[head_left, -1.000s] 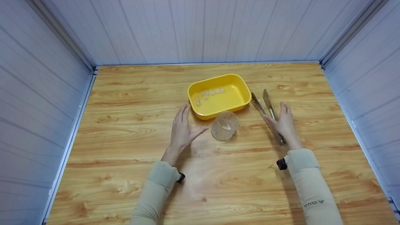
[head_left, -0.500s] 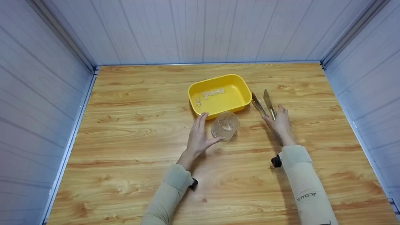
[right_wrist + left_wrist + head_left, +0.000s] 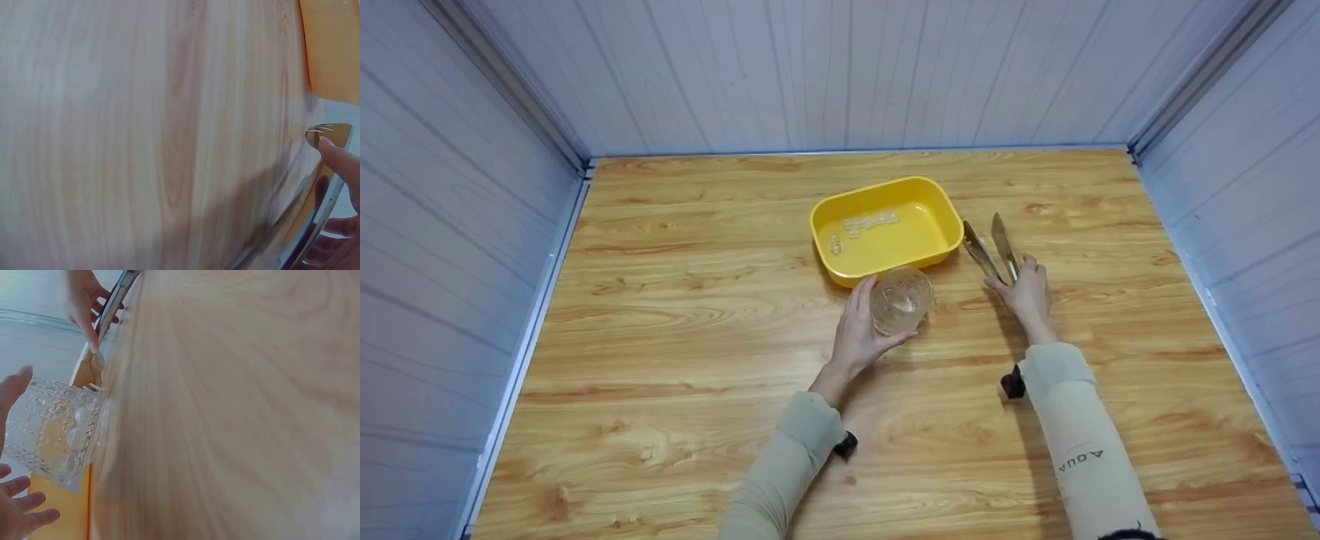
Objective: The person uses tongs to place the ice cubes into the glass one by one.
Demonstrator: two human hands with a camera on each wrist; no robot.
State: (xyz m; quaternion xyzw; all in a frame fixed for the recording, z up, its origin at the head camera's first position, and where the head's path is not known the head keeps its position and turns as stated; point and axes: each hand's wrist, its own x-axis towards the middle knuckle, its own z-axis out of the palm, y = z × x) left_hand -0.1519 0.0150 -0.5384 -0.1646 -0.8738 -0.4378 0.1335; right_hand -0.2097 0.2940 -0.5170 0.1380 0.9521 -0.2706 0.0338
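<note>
A clear, patterned glass [image 3: 901, 301] stands tilted-looking by the front wall of the yellow bin [image 3: 877, 271]. My left hand [image 3: 858, 337] reaches round its left side, thumb in front and fingers behind; the left wrist view shows these fingers [image 3: 31, 500] spread beside the glass [image 3: 62, 430], contact unclear. Metal tongs [image 3: 981, 253] lie right of the bin with their arms apart. Over them is my right hand [image 3: 1027, 296], thumb on the left side and fingers on the right. In the right wrist view its thumb [image 3: 340, 160] is near the tongs' toothed tip [image 3: 319, 131].
Several small clear pieces [image 3: 871, 220] lie inside the bin, at its back and left. The wooden tabletop [image 3: 660, 360] is bounded by pale panels at the back [image 3: 810, 75] and both sides.
My left hand has moved right, from beside the bin's left corner to the glass. My right hand has shifted slightly left over the tongs. Glass, bin and tongs stay in place.
</note>
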